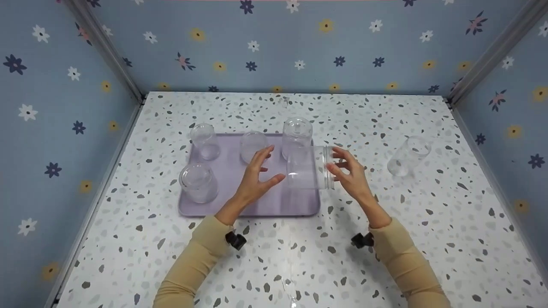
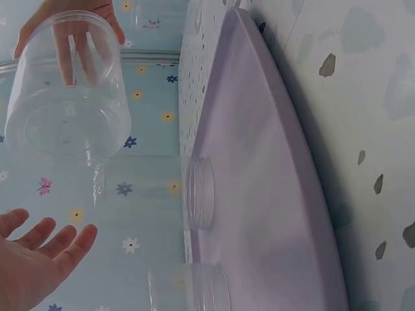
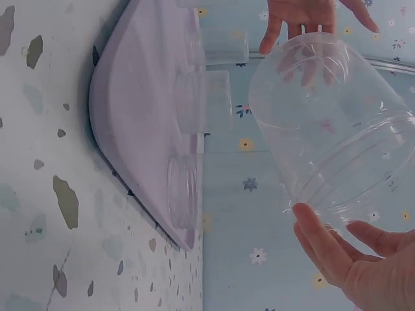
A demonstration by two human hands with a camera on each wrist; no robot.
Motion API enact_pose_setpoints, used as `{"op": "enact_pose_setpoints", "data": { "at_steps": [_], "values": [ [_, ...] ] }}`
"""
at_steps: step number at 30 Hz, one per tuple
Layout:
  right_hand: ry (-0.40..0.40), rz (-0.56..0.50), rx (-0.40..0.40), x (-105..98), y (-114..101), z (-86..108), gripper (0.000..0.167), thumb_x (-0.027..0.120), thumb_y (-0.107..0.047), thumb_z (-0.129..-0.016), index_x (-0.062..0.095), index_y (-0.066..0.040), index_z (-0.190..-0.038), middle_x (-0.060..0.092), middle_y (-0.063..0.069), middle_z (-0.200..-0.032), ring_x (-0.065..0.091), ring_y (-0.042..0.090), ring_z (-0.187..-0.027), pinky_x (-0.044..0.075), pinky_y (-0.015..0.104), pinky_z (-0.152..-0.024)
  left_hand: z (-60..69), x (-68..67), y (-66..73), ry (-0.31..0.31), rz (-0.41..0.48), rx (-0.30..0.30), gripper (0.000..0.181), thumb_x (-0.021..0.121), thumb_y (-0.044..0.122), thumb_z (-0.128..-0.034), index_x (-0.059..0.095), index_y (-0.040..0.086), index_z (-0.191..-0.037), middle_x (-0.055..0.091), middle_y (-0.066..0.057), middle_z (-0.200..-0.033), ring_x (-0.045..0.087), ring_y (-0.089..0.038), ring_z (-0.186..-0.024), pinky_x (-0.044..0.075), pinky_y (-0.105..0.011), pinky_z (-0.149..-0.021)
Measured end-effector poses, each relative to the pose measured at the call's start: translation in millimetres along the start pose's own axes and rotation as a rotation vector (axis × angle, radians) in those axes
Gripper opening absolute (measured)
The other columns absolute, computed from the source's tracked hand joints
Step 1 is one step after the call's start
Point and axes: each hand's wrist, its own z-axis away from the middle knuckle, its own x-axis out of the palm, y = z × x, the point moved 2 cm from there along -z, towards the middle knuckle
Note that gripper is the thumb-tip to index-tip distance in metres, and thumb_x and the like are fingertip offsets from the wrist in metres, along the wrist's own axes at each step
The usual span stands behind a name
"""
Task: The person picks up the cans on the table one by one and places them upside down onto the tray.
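A large clear plastic jar (image 1: 306,169) lies sideways in the air above the right part of a purple tray (image 1: 278,209). My right hand (image 1: 352,173) holds it by its ringed mouth end, thumb and fingers at the rim, as the right wrist view also shows the jar (image 3: 324,97). Toward the jar's base reaches my left hand (image 1: 255,179), fingers spread and holding nothing. A small gap separates the left hand (image 2: 42,256) from the jar in the left wrist view. Behind the held jar, another clear jar (image 1: 297,128) stands mouth down on the tray.
More clear jars stand on the tray: one at front left (image 1: 199,184), one at back left (image 1: 205,141), one at back middle (image 1: 253,143). A tall clear container (image 1: 409,156) stands on the speckled table (image 1: 428,235) to the right. Flowered panels (image 1: 274,47) enclose the table.
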Motion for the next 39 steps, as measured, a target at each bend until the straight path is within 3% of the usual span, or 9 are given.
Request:
{"op": "enact_pose_setpoints", "data": {
  "at_steps": [8,16,20,25,31,39],
  "values": [
    [-0.048,-0.136,-0.005,8,31,-2.2,0.047,0.052,-0.014,-0.086,0.041,0.002,-0.128,0.049,0.022,-0.116,0.056,0.022,-0.09,0.052,0.038,-0.062,1.3,5.9,0.5,-0.077,0.045,0.014,0.077,0.066,0.01,-0.0714,0.026,-0.005,-0.136,0.028,-0.025,-0.135,0.033,-0.036,-0.116,0.04,-0.05,-0.081],
    [-0.072,-0.217,-0.03,15,37,0.9,0.053,0.051,-0.029,-0.086,0.041,0.002,-0.128,0.049,0.022,-0.115,0.056,0.025,-0.091,0.053,0.036,-0.063,4.4,13.1,-5.2,-0.148,0.123,0.018,0.09,0.071,0.017,-0.07,0.016,-0.004,-0.138,0.023,-0.026,-0.136,0.033,-0.04,-0.118,0.041,-0.053,-0.08],
    [-0.095,-0.276,-0.024,19,38,2.2,0.055,0.051,-0.029,-0.086,0.039,0.005,-0.128,0.046,0.024,-0.117,0.055,0.024,-0.093,0.052,0.034,-0.063,6.8,14.9,-8.0,-0.146,0.185,0.001,0.094,0.072,0.022,-0.0686,0.014,-0.003,-0.139,0.022,-0.027,-0.136,0.034,-0.04,-0.117,0.043,-0.052,-0.078],
    [-0.11,-0.318,-0.008,21,39,4.0,0.059,0.052,-0.032,-0.086,0.037,0.006,-0.128,0.044,0.025,-0.119,0.055,0.022,-0.093,0.052,0.033,-0.064,9.5,16.9,-10.5,-0.144,0.238,-0.018,0.093,0.071,0.016,-0.0682,0.014,-0.002,-0.139,0.02,-0.028,-0.136,0.036,-0.039,-0.116,0.046,-0.046,-0.075],
    [-0.123,-0.357,0.003,25,40,5.4,0.062,0.053,-0.031,-0.086,0.035,0.009,-0.129,0.041,0.031,-0.119,0.056,0.021,-0.09,0.052,0.034,-0.066,12.4,17.9,-12.3,-0.113,0.249,-0.027,0.088,0.07,0.004,-0.0678,0.017,-0.003,-0.138,0.024,-0.028,-0.133,0.037,-0.04,-0.112,0.047,-0.046,-0.073],
    [-0.149,-0.362,0.007,26,43,7.1,0.072,0.053,-0.042,-0.086,0.032,0.008,-0.132,0.037,0.027,-0.127,0.054,0.029,-0.098,0.051,0.034,-0.071,14.5,19.2,-8.9,-0.047,0.223,0.024,0.087,0.071,0.002,-0.0656,0.021,-0.006,-0.136,0.027,-0.03,-0.13,0.039,-0.044,-0.107,0.047,-0.05,-0.068]
  ]
}}
